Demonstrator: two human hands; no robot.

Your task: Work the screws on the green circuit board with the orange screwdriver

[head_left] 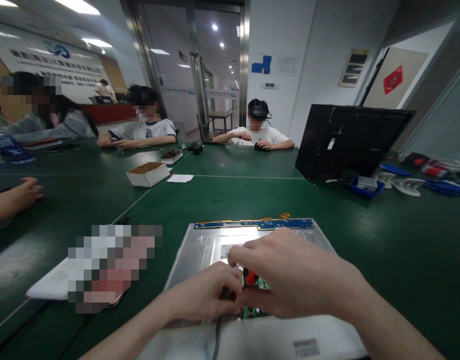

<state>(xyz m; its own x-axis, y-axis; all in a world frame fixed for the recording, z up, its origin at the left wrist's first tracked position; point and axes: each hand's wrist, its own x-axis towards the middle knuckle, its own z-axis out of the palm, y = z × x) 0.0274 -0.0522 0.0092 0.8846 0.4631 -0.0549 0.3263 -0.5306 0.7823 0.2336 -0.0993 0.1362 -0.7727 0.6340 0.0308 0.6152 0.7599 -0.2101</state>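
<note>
Head view: the left hand (207,292) and the right hand (290,275) meet low in the middle, both curled, their fingertips bunched together over a small part with an orange-red cap (250,277) and a bit of green circuit board (257,295) beneath it. The right hand arches over the part from the right, its fingers bent down and pressed close around it; the left hand comes in from the left with thumb and fingers drawn together at the same spot, though whether either hand truly pinches the part is hidden by the knuckles. A dark cable (216,335) runs down from under the hands toward the near edge. All this sits on the silvery back of a flat panel (199,250) lying on the green desk (230,200), with a narrow blue circuit strip (254,224) along the panel's far edge. Left of the panel lies a white flat object (49,286), partly blurred out. Farther off stand an open white box (147,173), a sheet of paper (180,178), and to the right a black monitor (350,142) seen from behind with a blue tray (366,186) just beside it. Other people sit along the far and left sides of the desk.
</note>
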